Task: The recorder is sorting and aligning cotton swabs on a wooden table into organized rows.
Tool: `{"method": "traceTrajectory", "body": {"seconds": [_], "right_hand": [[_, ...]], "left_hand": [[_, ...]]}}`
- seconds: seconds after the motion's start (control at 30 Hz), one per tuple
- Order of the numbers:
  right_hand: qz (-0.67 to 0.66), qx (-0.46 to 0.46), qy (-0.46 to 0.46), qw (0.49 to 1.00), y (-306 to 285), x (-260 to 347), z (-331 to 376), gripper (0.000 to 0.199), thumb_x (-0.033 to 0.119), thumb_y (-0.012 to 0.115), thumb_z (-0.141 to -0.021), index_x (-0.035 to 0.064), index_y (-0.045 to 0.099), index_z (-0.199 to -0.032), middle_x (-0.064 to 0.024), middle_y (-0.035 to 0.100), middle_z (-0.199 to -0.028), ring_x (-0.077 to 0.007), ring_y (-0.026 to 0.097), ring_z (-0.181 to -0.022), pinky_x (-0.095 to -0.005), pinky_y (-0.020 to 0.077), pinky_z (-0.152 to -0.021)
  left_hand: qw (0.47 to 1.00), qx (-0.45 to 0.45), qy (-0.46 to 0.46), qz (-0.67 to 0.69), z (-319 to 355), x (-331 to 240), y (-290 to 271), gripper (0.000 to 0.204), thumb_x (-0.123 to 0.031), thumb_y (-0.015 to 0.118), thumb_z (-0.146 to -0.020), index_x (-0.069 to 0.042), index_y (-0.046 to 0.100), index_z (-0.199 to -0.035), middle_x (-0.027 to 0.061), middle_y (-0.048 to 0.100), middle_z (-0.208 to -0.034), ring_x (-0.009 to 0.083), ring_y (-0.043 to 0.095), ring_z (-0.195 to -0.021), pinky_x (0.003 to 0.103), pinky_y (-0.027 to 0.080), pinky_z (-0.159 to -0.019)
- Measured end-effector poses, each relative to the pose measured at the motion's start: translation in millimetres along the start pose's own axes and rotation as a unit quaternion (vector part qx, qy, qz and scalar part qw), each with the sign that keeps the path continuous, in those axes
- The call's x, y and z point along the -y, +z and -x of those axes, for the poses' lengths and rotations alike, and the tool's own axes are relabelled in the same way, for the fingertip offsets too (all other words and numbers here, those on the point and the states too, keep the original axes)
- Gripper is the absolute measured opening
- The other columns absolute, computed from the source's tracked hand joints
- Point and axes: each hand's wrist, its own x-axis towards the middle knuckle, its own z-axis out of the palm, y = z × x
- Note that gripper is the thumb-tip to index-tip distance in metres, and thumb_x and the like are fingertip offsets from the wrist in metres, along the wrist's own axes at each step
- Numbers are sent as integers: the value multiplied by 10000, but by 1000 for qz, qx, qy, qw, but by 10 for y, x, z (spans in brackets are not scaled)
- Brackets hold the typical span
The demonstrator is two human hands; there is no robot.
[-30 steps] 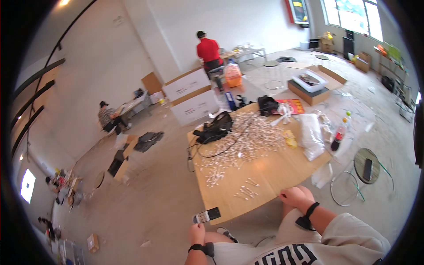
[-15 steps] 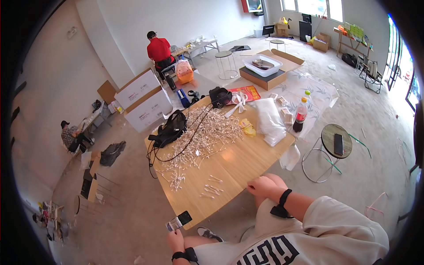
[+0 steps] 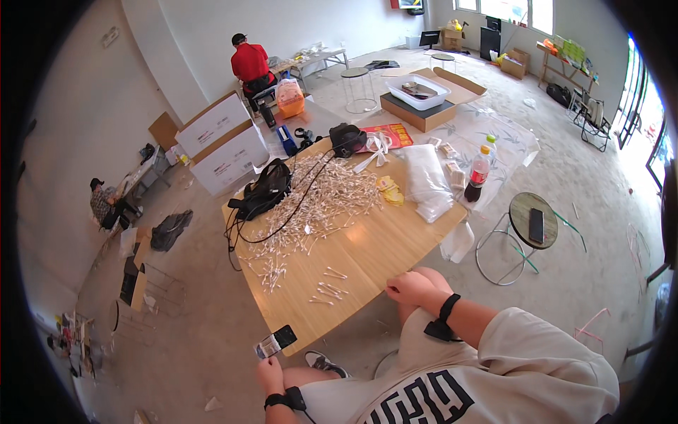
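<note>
My left hand is closed around the lower end of a phone at the table's near left corner; part of the phone reaches past the edge. My right hand is curled into a fist by the front edge, close to my knee, with nothing showing in it. A big heap of cotton swabs covers the middle of the wooden table. Several loose swabs lie apart nearer to me. A black bag with a dark cable rests at the heap's left side.
On the table's right are yellow packets and clear plastic bags. A cola bottle stands behind them. A round stool with another phone is to the right. White cartons stand behind left; a person in red sits beyond.
The view has shifted slightly, so the table and both hands appear a little further left and most things a little higher. My hands keep the same pose.
</note>
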Motion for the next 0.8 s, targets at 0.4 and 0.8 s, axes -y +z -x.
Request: {"method": "traceTrajectory", "body": {"seconds": [0.4, 0.8], "right_hand": [[-8, 0, -1, 1000, -9, 13, 40, 248, 302, 596, -916, 87, 701, -851, -159, 704, -813, -400, 665, -778, -505, 521, -701], [6, -25, 14, 1000, -86, 134, -13, 241, 293, 633, -883, 83, 686, -776, -161, 691, -771, -404, 659, -762, -502, 517, -693]], "left_hand": [[998, 0, -19, -53, 1, 55, 40, 371, -330, 553, -901, -13, 745, -908, 239, 700, -873, 445, 689, -821, 520, 545, -694], [998, -9, -41, -40, -76, 174, 110, 359, -371, 570, -905, -75, 772, -917, 204, 721, -879, 413, 700, -834, 516, 559, -726]]}}
